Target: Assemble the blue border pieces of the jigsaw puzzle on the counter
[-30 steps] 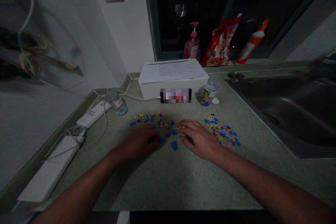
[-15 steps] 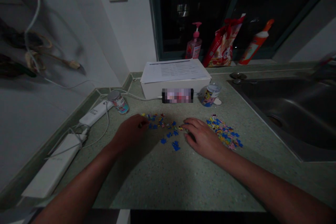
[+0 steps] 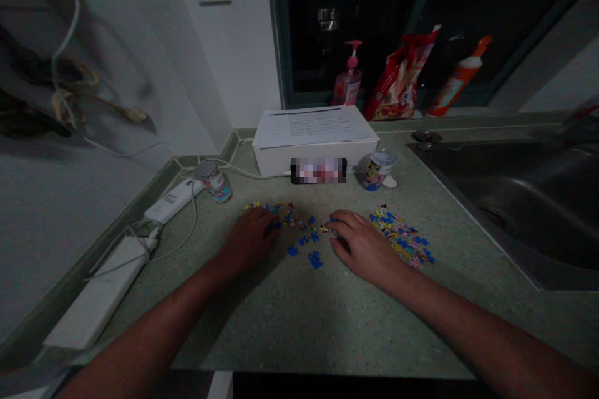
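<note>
Small jigsaw puzzle pieces (image 3: 315, 260) in blue, yellow and pink lie scattered between my two hands on the countertop. My left hand (image 3: 250, 238) rests over the left end of this scatter, its fingers reaching forward and the thumb apart; what lies beneath the fingers is hidden. On the other side, my right hand (image 3: 367, 246) lies palm down with fingers and thumb spread, its fingertips beside a yellowish piece (image 3: 323, 229). A denser pile of puzzle pieces (image 3: 402, 237) sits just right of that hand.
Behind the pieces, a phone (image 3: 318, 171) leans on a white box (image 3: 271, 159) topped with paper. A lidded can (image 3: 216, 184) stands left, an open can (image 3: 375, 173) right, near a round lid (image 3: 390, 182). Power strips (image 3: 105, 293) and cables line the left; a sink (image 3: 528, 199) is right.
My left hand has moved right and spread over the left-hand pieces, its fingers now reaching forward. My right hand stays in place. The view has shifted slightly.
</note>
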A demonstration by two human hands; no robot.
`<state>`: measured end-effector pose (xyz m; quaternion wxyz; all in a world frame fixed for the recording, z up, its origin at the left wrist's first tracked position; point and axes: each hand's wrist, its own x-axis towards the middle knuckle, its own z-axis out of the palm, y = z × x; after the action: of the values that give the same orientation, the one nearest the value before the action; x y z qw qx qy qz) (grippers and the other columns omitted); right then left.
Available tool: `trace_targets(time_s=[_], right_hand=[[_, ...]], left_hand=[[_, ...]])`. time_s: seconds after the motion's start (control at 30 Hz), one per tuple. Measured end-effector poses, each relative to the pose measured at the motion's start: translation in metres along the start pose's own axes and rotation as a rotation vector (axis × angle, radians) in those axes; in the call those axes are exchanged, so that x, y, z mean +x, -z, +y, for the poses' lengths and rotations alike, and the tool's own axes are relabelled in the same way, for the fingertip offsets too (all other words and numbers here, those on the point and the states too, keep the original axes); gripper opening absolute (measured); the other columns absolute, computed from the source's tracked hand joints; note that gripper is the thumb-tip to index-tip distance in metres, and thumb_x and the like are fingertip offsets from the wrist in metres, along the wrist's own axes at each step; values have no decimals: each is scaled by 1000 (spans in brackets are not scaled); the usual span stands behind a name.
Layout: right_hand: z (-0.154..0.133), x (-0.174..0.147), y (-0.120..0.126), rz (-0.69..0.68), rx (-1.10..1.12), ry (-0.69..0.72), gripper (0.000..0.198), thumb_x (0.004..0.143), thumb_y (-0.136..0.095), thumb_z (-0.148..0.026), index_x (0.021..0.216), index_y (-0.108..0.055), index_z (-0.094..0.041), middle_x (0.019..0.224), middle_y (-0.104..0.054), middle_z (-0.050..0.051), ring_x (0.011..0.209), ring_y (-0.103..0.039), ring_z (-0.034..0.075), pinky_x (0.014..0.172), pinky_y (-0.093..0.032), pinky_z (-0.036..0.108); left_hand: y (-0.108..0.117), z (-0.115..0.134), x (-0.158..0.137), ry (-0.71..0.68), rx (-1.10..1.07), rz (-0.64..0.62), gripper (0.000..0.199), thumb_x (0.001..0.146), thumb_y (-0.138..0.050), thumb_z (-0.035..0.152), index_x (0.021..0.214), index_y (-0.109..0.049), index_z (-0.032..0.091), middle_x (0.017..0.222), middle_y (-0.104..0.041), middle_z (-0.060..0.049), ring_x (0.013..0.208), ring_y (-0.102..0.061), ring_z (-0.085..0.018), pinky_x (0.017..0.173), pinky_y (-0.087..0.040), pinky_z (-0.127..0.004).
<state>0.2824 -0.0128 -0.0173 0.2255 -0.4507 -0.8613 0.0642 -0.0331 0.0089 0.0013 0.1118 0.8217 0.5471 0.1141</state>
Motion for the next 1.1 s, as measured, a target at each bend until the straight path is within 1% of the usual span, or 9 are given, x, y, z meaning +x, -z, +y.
trace_targets(time_s=[0.23,0.47,0.57,0.67,0.83,0.93,1.1], right_hand=[[0,1,1,-8,12,3,29,99,-64,-14,125,-77,-16,133,-74,18,130,-68,35,115,-57,57],[-1,1,2,-20,5,-10,31,98,-64,-13,125,-77,-19,132,-74,15,129,-68,34,113,-58,57],[-1,1,2,-17,-5,-1,30,99,-63,-13,126,-76,-19,132,-74,15,129,-68,34,113,-57,56],[-1,1,2,-16,-7,4,29,100,-63,-14,125,-76,-18,131,-74,16,129,-68,34,113,-58,57],[-1,1,3,2,-3,-5,29,100,-63,-14,125,-77,-21,131,-74,14,129,-68,33,113,-58,57],[-1,1,3,4,1,-10,30,100,-63,-13,124,-77,-21,131,-74,14,128,-69,33,113,-58,57],[-1,1,4,-13,0,-7,29,99,-63,-13,124,-76,-20,131,-74,15,128,-68,33,113,-58,56]], left_hand=[[1,-4,0,-98,9,-12,24,104,-62,18,118,-80,23,121,-76,-11,117,-68,-32,109,-54,-53],[1,-1,-1,-205,-47,-43,28,105,-59,15,118,-81,27,119,-79,-7,117,-68,-30,109,-54,-51],[3,2,-1,-176,-66,-35,29,104,-59,14,119,-81,27,120,-79,-7,119,-68,-30,110,-53,-50],[6,2,-1,-94,-67,-6,27,103,-60,15,119,-80,25,120,-79,-9,118,-70,-30,110,-54,-49],[12,-4,1,10,-43,35,26,103,-56,14,113,-79,21,116,-78,-11,113,-71,-30,108,-55,-48],[13,-6,1,28,-39,37,25,102,-56,14,111,-79,19,115,-78,-13,113,-71,-30,106,-56,-49],[13,0,1,25,-38,-1,21,103,-59,17,108,-78,20,110,-77,-11,110,-71,-30,104,-56,-48]])
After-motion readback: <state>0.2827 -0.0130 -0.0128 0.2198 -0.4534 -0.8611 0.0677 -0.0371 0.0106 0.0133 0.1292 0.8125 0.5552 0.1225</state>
